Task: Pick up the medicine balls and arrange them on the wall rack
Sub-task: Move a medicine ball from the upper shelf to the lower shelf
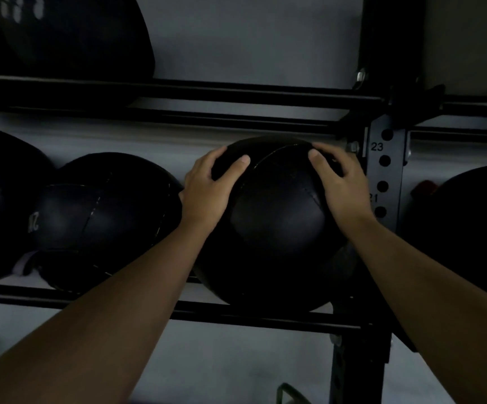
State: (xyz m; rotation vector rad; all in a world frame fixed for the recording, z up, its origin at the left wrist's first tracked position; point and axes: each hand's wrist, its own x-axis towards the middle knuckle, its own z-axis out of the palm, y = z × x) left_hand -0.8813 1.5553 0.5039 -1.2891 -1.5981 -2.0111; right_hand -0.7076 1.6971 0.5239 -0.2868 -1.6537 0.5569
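Note:
A large black medicine ball point(274, 225) rests on the two black rails of the wall rack point(236, 316), in the middle shelf beside the upright post. My left hand point(210, 188) grips its upper left side, fingers spread over the top. Pressed on the upper right side is my right hand point(338, 179), thumb on the front. To its left sits a second black ball point(105, 205) with a white number, touching my left wrist. A third ball point(0, 199) lies at the far left.
The perforated upright post point(382, 176) with numbers 23 and 21 stands right of the held ball. Another black ball point(469, 228) sits beyond the post. On the upper shelf point(207, 94) rests a big black ball point(76, 33). A pale wall lies behind.

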